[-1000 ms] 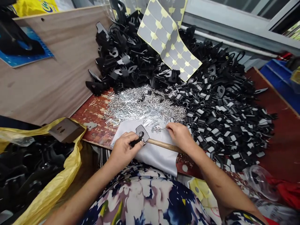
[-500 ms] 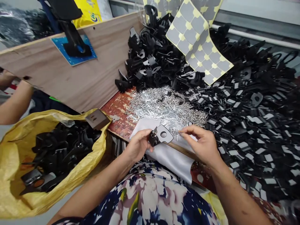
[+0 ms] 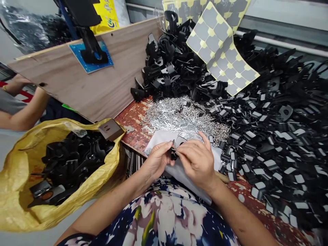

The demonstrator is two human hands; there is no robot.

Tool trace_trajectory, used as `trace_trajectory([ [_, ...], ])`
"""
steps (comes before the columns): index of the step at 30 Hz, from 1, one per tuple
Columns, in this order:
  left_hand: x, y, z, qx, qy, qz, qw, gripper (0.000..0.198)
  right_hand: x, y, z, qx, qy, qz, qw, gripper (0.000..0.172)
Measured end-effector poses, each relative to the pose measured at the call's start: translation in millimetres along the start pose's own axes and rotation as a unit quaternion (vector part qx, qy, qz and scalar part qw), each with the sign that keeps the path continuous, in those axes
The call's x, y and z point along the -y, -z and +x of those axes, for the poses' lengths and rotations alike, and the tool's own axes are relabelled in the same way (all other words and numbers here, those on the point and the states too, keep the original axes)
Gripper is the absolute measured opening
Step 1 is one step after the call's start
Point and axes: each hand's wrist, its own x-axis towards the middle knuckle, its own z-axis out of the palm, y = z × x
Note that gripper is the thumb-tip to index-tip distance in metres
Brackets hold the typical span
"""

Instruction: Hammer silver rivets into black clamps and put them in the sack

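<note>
My left hand (image 3: 156, 160) is closed on a small black clip part (image 3: 174, 152) with a grey plate on it, held over a white cloth (image 3: 160, 138). My right hand (image 3: 198, 160) has come against the same part from the right, its fingers pinched at the part; whatever it pinches is too small to make out. Just behind the hands lies a heap of shiny metal pins (image 3: 179, 116). A wooden handle (image 3: 222, 177) pokes out from under my right hand.
A large pile of black clip parts (image 3: 269, 112) fills the worn red table (image 3: 132, 119) to the right and back. A sheet of grey pads (image 3: 221, 54) leans on the pile. A yellow bag (image 3: 23, 160) of black parts sits left. Another person's arm (image 3: 23, 112) shows beyond a wooden board (image 3: 102, 78).
My right hand left the pin heap and came in to meet the clip part in my left hand. The left hand lifted the part off the cloth. The view swung left.
</note>
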Motion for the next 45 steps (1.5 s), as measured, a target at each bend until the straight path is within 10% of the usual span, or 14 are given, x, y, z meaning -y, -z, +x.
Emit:
trace_trajectory([
  [4,6.1,-5.9,-1.6,-0.022,-0.037,-0.016,0.999,0.033,7.6,-5.0,-0.4,0.006,0.101,-0.088,0.991,0.020],
  [16,-6.1,13.3,-32.6,0.014,-0.077,0.081,0.994,0.043,6.8,-12.2,-3.6,-0.008,0.026,-0.030,0.999,0.017],
  [21,-21.0,50.3,-61.4,-0.073,-0.139,0.406,0.900,0.032,-6.5,-2.5,-24.0,0.191,-0.026,-0.096,0.977,0.010],
  [25,-16.7,75.2,-63.3,-0.117,-0.084,0.452,0.880,0.034,-37.6,17.3,-55.0,0.322,-0.102,-0.254,0.906,0.016],
  [29,11.4,72.3,-45.9,-0.129,-0.108,0.482,0.860,0.034,-48.3,27.7,-78.4,0.389,-0.180,-0.182,0.885,0.010],
  [38,30.0,65.0,-31.8,-0.146,-0.185,0.565,0.791,0.034,-17.0,47.1,-87.2,0.128,-0.054,-0.069,0.988,0.063],
  [45,33.3,67.7,-32.9,-0.147,-0.195,0.587,0.772,0.040,-14.8,31.4,-98.4,0.161,-0.030,-0.102,0.981,0.063],
])
